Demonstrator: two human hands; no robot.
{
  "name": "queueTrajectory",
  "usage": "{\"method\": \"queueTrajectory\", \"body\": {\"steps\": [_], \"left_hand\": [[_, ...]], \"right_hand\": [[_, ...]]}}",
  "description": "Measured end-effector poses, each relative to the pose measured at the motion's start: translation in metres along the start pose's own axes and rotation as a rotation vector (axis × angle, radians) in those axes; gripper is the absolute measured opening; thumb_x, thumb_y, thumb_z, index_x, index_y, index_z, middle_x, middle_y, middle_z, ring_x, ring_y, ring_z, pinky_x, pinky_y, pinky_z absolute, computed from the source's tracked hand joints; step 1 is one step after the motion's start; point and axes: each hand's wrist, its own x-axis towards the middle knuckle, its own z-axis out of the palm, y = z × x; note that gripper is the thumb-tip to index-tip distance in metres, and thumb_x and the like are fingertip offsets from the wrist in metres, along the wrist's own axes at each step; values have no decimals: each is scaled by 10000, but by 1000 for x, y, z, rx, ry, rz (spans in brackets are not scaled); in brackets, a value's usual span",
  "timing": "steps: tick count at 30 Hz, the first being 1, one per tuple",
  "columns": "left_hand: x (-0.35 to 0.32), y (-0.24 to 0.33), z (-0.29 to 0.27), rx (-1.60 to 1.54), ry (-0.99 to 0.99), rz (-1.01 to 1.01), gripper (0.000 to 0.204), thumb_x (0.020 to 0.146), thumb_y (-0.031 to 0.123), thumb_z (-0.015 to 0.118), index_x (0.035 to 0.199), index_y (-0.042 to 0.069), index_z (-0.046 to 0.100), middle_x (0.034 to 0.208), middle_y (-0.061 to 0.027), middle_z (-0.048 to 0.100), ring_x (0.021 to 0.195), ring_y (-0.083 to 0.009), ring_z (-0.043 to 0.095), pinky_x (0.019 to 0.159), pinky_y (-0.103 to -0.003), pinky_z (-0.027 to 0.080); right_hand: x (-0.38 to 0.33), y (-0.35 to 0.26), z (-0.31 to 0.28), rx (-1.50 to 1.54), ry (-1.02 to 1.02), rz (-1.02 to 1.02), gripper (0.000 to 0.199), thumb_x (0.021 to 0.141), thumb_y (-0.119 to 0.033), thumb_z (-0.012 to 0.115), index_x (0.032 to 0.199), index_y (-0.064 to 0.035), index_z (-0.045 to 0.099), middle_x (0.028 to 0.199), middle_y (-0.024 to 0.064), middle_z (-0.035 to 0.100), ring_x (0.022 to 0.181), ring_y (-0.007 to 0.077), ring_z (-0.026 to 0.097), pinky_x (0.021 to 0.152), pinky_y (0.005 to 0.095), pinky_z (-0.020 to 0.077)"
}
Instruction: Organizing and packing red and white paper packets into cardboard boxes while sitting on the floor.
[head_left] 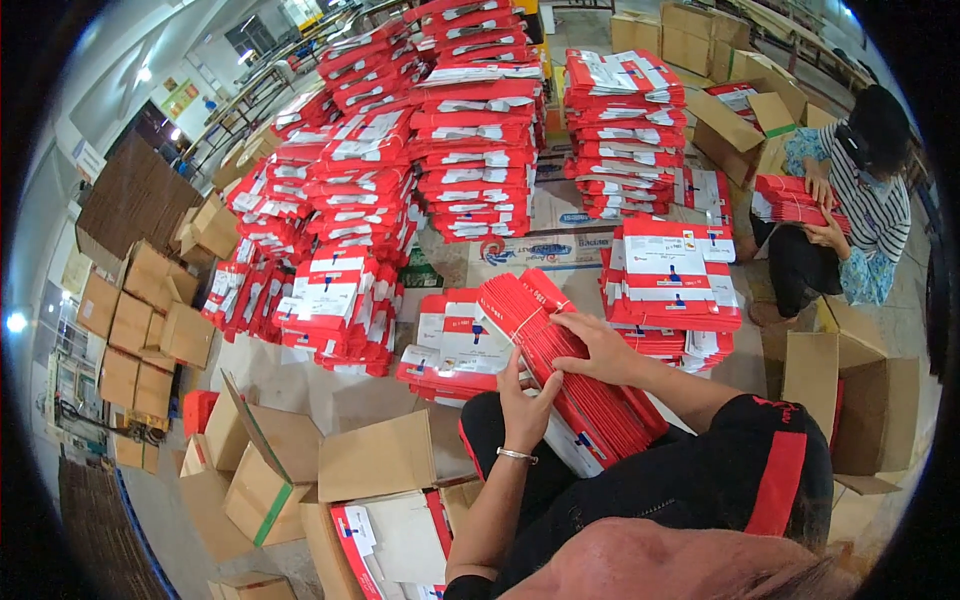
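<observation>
A thick bundle of flat red-and-white card packs rests across my lap, its folded red edges facing up. My left hand grips its near side, the fingers bent and the thumb along the edges. From the other side, my right hand holds the same bundle, fingers curled over the top close to the left hand's thumb. What looks like a thin band crosses the bundle near its far end. Just beyond lies a low pile of similar packs.
Tall stacks of red-and-white packs stand ahead, with another stack farther right. An open carton with packs inside sits by my left arm; another open carton is at right. A co-worker crouches there, holding a red bundle.
</observation>
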Motion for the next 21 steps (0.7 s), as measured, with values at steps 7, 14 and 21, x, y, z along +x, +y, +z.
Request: {"method": "queueTrajectory", "body": {"steps": [7,14,21], "left_hand": [[-15,7,-19,-17,-1,17,764,774,210,761,1402,43,360,1135,-162,449,957,-230,547,751,-303,526],[-26,-12,-40,-185,3,37,715,771,170,754,1376,30,400,1126,-125,525,881,-167,567,712,-279,516],[-35,34,-78,154,79,114,493,772,-2,613,1251,44,508,1219,-162,529,856,-250,642,698,-326,535]], "right_hand": [[12,-37,0,88,-216,98,841,831,-454,653,1464,-75,252,1457,243,314,1253,362,449,1067,421,330],[16,-42,17,339,-259,71,864,833,-253,682,1472,-11,154,1412,282,347,1307,307,391,1092,368,298],[25,-42,24,347,-212,62,850,842,-260,674,1474,-13,162,1485,236,256,1391,285,243,1137,344,190]]}}
